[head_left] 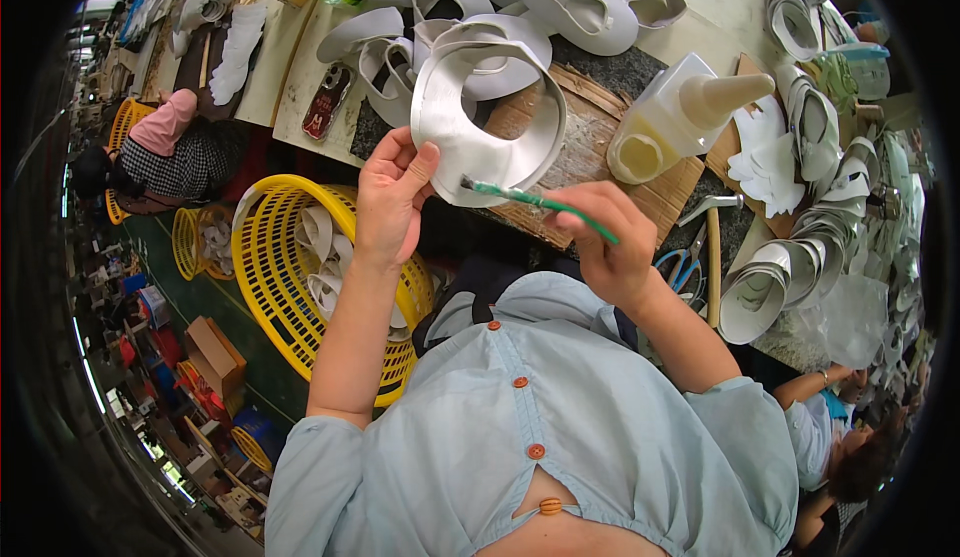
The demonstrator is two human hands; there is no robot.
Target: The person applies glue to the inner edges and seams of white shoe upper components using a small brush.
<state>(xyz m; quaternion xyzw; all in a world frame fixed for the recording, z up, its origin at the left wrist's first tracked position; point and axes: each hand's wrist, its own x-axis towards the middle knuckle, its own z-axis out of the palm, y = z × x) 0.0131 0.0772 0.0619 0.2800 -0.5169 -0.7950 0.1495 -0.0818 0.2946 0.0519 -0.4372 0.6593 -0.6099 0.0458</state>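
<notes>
My left hand point(395, 192) pinches the near left edge of a white shoe upper point(492, 160), thumb on the face turned toward me. The piece is curved, with a round opening through it, and is held up above the table edge. In my right hand point(615, 242) is a thin brush point(535, 200) with a green handle. Its dark bristle tip touches, or almost touches, the lower part of the upper. Just beyond my right hand, on a piece of cardboard point(575, 122), stands a translucent plastic bottle point(675, 107) with a beige cone and yellowish contents.
More white uppers point(580, 17) pile up at the far side, and nested stacks point(790, 267) line the right. A hammer point(713, 257) and blue-handled scissors point(685, 269) lie right. A phone point(328, 100) lies left. A yellow basket point(290, 287) holds white pieces. Other people sit at both sides.
</notes>
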